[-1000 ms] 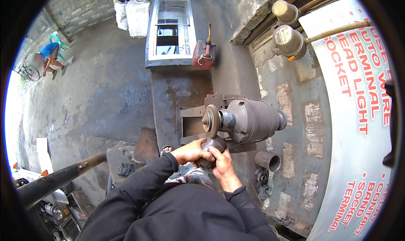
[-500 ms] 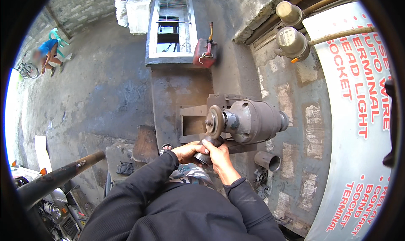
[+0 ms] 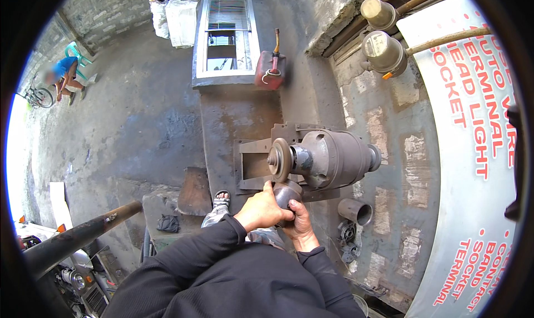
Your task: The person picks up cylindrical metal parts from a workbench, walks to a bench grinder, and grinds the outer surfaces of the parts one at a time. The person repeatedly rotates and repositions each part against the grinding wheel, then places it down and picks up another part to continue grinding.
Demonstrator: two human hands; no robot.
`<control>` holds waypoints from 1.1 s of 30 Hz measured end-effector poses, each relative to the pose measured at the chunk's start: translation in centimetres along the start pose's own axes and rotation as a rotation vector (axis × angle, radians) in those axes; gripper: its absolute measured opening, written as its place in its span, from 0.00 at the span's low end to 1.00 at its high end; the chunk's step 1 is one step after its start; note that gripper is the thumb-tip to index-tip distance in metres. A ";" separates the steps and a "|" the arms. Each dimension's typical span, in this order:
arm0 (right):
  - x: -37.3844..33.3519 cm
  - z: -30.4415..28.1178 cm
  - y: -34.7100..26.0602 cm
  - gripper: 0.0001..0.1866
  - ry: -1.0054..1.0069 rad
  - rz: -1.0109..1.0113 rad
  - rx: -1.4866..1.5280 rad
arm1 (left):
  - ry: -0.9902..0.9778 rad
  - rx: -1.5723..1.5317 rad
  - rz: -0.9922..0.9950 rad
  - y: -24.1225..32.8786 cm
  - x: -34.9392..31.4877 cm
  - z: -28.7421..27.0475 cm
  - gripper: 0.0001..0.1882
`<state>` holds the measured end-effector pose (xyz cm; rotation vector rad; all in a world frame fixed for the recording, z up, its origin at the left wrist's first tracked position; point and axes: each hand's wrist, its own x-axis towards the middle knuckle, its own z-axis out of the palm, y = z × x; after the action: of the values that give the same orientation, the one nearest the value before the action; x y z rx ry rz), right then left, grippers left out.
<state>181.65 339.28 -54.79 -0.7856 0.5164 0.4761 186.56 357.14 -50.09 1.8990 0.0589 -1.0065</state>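
Observation:
A dark, rounded metal cylinder (image 3: 288, 192) is held between both hands just below a worn grinding wheel (image 3: 282, 159). My left hand (image 3: 261, 210) grips its left side, with the forefinger stretched up toward the wheel. My right hand (image 3: 300, 220) closes round its lower right side, thumb near the left fingers. Whether the cylinder touches the wheel I cannot tell. The wheel sits on the left shaft of a bench grinder's grey motor (image 3: 334, 159). Part of the cylinder's lower end is hidden by my fingers.
Beside the grinder lie a short metal pipe (image 3: 356, 212) and round metal parts (image 3: 347, 232). A red jerrycan (image 3: 271, 71) stands beyond, next to a white-framed window (image 3: 228, 37). A dark pole (image 3: 83, 229) juts in from the left. Another person (image 3: 65, 73) bends over at far left.
The cylinder has been turned, showing more of its rounded side under the wheel. My left hand has shifted right, and my right hand has moved lower. A sandalled foot shows more.

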 end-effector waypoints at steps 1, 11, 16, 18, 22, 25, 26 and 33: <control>0.0 -0.2 0.0 0.31 0.024 0.013 0.013 | -0.001 0.014 -0.004 0.3 -0.2 0.0 0.69; 2.0 3.0 -2.3 0.20 0.270 -0.017 -0.575 | -0.333 -1.027 0.056 -5.5 3.2 2.6 0.31; 2.7 4.1 -1.4 0.31 0.388 -0.071 -0.927 | -0.478 -1.298 0.038 -9.1 4.6 4.0 0.24; 2.4 3.8 -0.9 0.34 0.332 -0.141 -0.887 | -0.488 -1.273 0.048 -9.6 4.6 4.3 0.25; 2.5 3.5 -0.3 0.35 0.390 -0.165 -0.947 | -0.482 -1.263 0.041 -9.6 4.6 4.2 0.26; 1.2 2.8 -0.7 0.34 0.357 -0.173 -0.930 | -0.630 -1.292 0.047 -9.7 4.7 3.6 0.29; 0.3 2.2 -1.1 0.34 0.292 -0.181 -0.895 | -0.720 -1.290 0.069 -10.0 4.7 3.2 0.31; -2.9 -3.8 -3.0 0.49 0.032 -0.101 -0.591 | -0.798 -1.211 0.064 -10.9 4.7 4.0 0.39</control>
<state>180.18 333.92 -53.76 -1.3809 0.3628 0.5292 182.53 358.41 -61.88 0.3601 0.1064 -1.2068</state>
